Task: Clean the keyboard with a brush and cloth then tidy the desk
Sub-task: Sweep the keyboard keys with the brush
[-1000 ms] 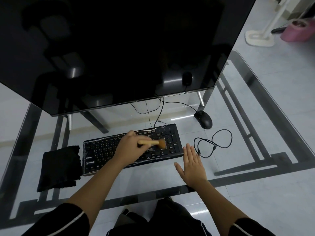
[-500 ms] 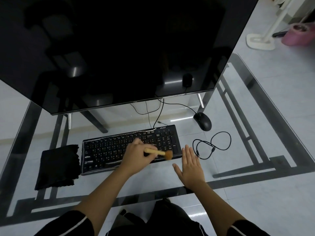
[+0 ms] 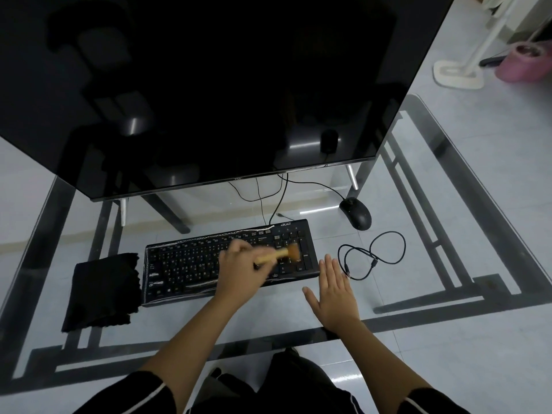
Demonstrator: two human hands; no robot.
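Observation:
A black keyboard (image 3: pixel 185 267) lies on the glass desk (image 3: pixel 418 297) in front of me. My left hand (image 3: pixel 242 270) grips a small wooden brush (image 3: pixel 283 253) over the keyboard's right half, with the bristles on the number-pad keys. The brush and hand are blurred by motion. My right hand (image 3: pixel 334 294) rests flat on the glass with straight fingers, just off the keyboard's right end. A folded black cloth (image 3: pixel 103 289) lies to the left of the keyboard.
A large dark monitor (image 3: pixel 209 85) stands behind the keyboard. A black mouse (image 3: pixel 357 216) sits at the back right, and a loose coiled black cable (image 3: pixel 373 255) lies to the right of the keyboard. White stand base and pink object are on the floor far right.
The brush tip swept from the number pad down to the keyboard's front edge, then back up onto the number-pad keys. My right hand stayed flat on the glass.

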